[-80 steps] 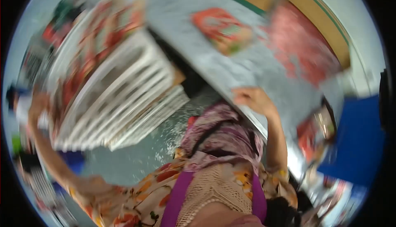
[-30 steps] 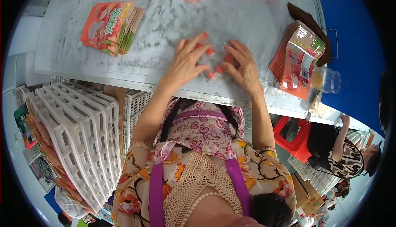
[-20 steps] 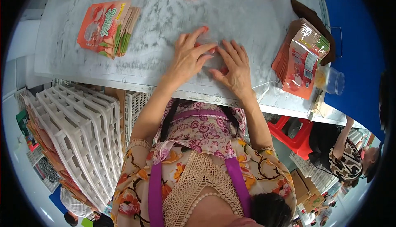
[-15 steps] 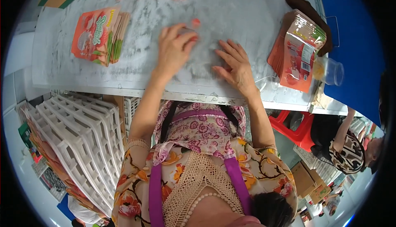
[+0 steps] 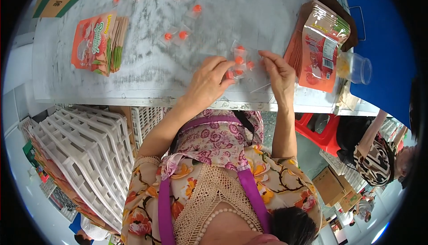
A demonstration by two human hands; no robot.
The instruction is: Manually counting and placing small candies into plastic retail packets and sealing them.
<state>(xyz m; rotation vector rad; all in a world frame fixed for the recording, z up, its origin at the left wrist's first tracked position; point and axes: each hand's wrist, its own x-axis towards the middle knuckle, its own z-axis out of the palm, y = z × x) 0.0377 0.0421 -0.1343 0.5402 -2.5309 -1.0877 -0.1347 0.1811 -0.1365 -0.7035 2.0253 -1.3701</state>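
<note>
Orange sweets in clear wrappers (image 5: 238, 64) are pinched in the left hand's (image 5: 206, 81) closed grip, the right hand (image 5: 280, 73) open-fingered beside them, while many loose orange sweets (image 5: 171, 35) lie ungathered on the grey bench (image 5: 147, 71).

orange pouch stack (image 5: 96, 42) left, red pouches (image 5: 317, 44) right

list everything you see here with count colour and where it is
wrapped candies: a small bunch, orange in clear wrap, between the two hands
loose candies: many, orange, scattered over the far part of the table
table: one, grey-white, across the top
flat pouches: one stack, orange and green, table's left
standing pouches: one stack, red-orange, table's right
plastic cup: one, clear, right of the standing pouches
crates: one stack, white, lower left
stool: one, red, under the table's right end
another person: one, patterned top, lower right
left hand: fingers on the candies
right hand: fingers beside the candies
</note>
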